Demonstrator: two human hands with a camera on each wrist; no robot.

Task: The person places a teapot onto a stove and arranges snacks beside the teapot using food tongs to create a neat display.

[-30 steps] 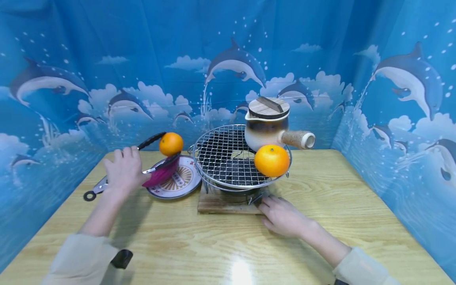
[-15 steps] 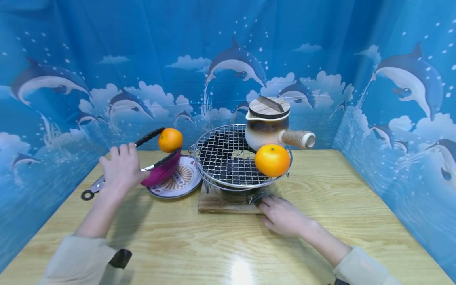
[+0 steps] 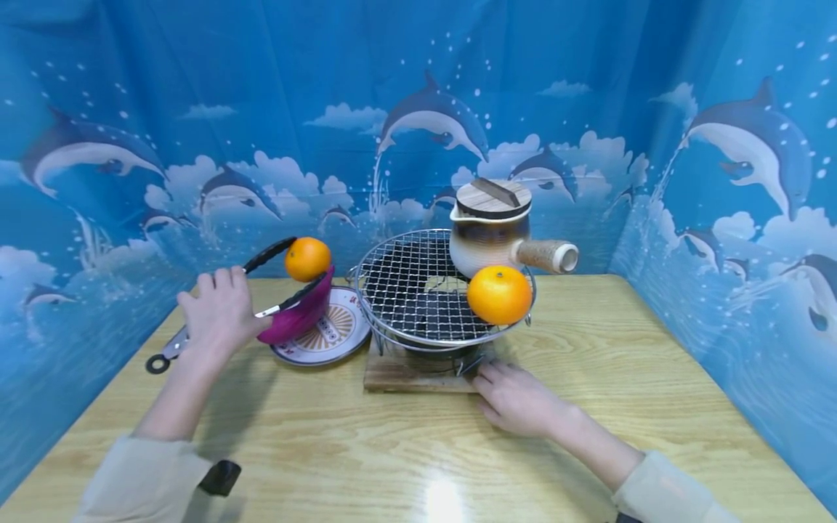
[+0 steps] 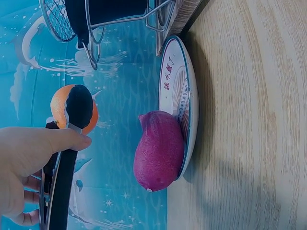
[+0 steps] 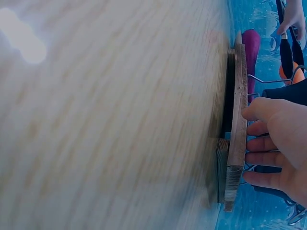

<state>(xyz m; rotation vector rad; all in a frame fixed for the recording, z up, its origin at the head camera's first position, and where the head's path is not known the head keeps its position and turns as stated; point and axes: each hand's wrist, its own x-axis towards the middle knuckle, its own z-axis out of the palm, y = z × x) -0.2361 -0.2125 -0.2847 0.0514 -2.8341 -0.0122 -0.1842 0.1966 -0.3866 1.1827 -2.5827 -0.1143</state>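
My left hand point(image 3: 219, 309) grips black-and-silver tongs point(image 4: 61, 191), thumb on one arm and fingers round the other. Between the tongs' black tips an orange point(image 3: 308, 259) is held up in the air. Below it, a purple sweet potato point(image 4: 160, 153) lies on a patterned plate point(image 3: 353, 327). My right hand point(image 3: 516, 399) rests at the front right corner of a wooden board point(image 5: 237, 115), thumb and fingertips against its upper face. On that board stands a small dark stove topped by a round wire grill rack point(image 3: 418, 283).
A second orange point(image 3: 500, 294) sits on the rack's front right. Behind it stands a brown-and-white teapot point(image 3: 487, 243) with a wooden lid, its side handle point(image 3: 549, 256) jutting right past the rack. A blue dolphin curtain point(image 3: 327, 87) closes off the table's back and sides.
The tongs and their orange have risen slightly and shifted a little left, together with my left hand. My right hand stays at the board; the rack, teapot and second orange have not moved.
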